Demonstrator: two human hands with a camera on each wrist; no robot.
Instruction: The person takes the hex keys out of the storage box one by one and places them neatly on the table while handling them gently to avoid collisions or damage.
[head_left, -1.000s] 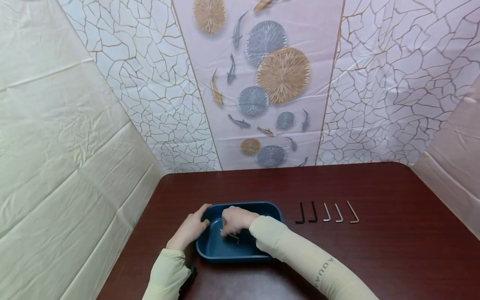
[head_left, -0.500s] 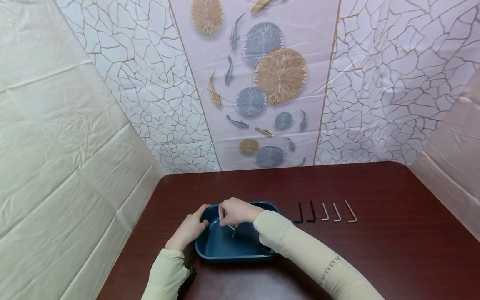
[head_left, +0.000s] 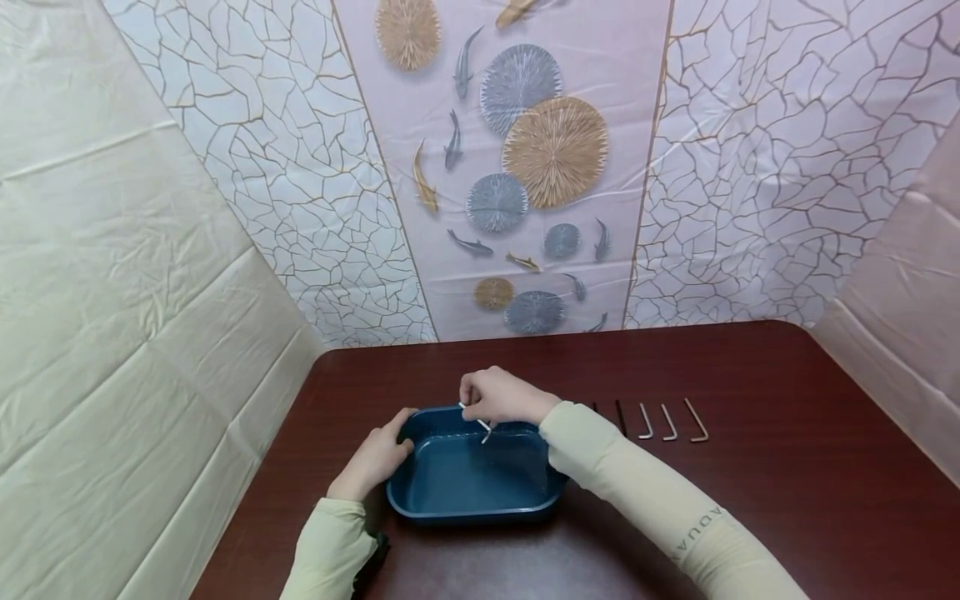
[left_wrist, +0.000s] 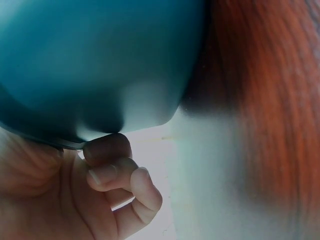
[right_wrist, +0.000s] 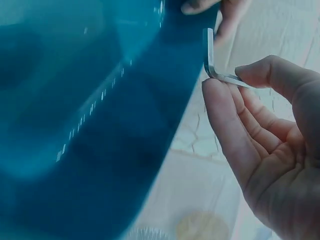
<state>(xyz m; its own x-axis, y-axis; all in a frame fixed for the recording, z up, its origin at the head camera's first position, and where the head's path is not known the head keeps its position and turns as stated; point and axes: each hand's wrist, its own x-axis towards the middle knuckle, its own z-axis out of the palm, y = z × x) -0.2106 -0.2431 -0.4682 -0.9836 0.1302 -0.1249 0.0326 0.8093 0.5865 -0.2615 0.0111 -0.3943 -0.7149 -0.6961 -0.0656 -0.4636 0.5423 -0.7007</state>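
Observation:
A silver L-shaped hex key (right_wrist: 209, 52) is pinched between the thumb and fingertips of my right hand (head_left: 504, 396). In the head view this hand is over the far rim of a blue rectangular tray (head_left: 476, 479), with the bent end of the key hanging below the fingers. My left hand (head_left: 372, 460) grips the tray's left wall near its far corner, thumb on the inside. In the left wrist view, the curled fingers (left_wrist: 145, 192) lie against the outer wall of the tray.
On the dark red wooden table (head_left: 787, 467), right of the tray, lies a row of hex keys. One black hex key (head_left: 620, 417) is partly behind the right sleeve (head_left: 637, 475); silver ones, such as a long hex key (head_left: 699, 423), lie farther right. A patterned cloth (head_left: 540, 250) hangs behind.
My right hand has lifted the hex key up from inside the tray and carried it back and to the right, to the far rim. The left hand stays on the tray.

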